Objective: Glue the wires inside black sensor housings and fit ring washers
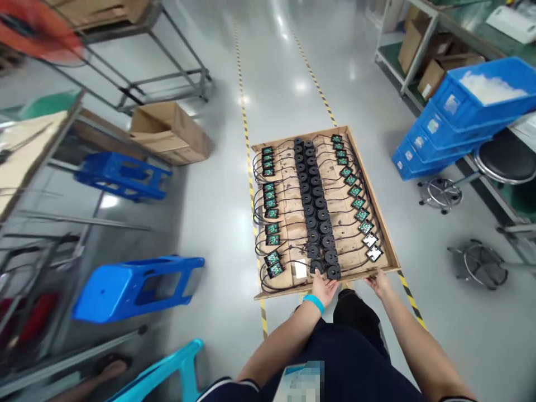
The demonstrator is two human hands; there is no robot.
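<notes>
I hold a shallow wooden tray [387, 234] out in front of me above the floor. My left hand [323, 288], with a blue wristband, grips its near edge by the middle. My right hand [379, 282] grips the same edge nearer the right corner. On the tray, two rows of black ring-shaped parts [315, 207] run down the centre. Black wires join them to green circuit boards along the left side [270, 204] and the right side [354, 187]. Two white-faced boards [372, 247] lie at the near right.
Blue plastic stools [134, 285] and an open cardboard box [170, 131] stand on the left by metal racks. Stacked blue bins [456, 120], a round stool [505, 159] and a shelf with boxes are on the right. Yellow-black floor tape [245, 120] marks an aisle ahead. Another person's sandalled foot [111, 365] shows at lower left.
</notes>
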